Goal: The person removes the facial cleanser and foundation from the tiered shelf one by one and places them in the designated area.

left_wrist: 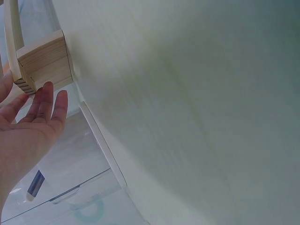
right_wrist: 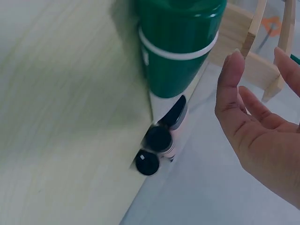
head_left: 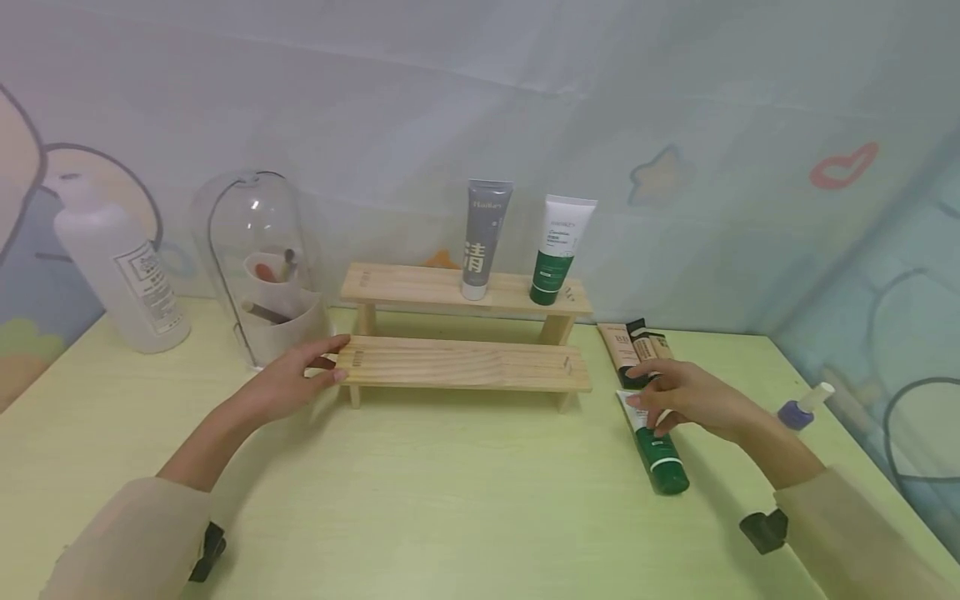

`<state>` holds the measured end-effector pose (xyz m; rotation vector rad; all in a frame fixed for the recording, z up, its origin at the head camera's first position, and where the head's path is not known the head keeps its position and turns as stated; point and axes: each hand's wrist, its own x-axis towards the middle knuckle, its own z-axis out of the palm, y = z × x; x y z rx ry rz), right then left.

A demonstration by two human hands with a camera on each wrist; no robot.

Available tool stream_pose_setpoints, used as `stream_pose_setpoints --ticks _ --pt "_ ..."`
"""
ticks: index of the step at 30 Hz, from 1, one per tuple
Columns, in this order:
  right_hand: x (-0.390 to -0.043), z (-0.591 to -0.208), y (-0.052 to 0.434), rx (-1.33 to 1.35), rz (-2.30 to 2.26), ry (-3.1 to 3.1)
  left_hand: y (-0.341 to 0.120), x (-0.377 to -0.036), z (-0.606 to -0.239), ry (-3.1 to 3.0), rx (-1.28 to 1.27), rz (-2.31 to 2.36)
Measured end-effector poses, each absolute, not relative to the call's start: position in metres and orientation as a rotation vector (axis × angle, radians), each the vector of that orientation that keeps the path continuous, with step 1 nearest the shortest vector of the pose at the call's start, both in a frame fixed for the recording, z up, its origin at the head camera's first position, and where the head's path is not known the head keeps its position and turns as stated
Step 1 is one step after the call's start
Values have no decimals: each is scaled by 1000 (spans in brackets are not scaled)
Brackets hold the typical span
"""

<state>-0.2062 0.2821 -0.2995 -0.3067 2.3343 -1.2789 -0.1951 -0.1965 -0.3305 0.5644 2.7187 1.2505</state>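
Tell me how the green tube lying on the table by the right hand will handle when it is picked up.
The green tube lies flat, so it probably will not roll far. Its body looks like soft plastic, so it would likely give under a squeeze, while the cap end should stay stiff. Its glossy surface may be a little slippery for the right hand.

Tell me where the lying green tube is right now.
In the head view, the green tube lies on the table at right, under the right hand, beside the wooden rack and beige tubes.

pale unvarnished wood shelf (head_left: pixel 461 364), matt; green tube (head_left: pixel 660 454) glossy plastic; dome (head_left: pixel 251 250) clear plastic; tabletop (head_left: pixel 450 500) smooth.
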Motion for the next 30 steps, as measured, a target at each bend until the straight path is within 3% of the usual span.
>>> stream_pose_setpoints --ticks 30 --pt "-232 -264 182 -614 -1128 2490 -196 -194 -330 2711 575 1267"
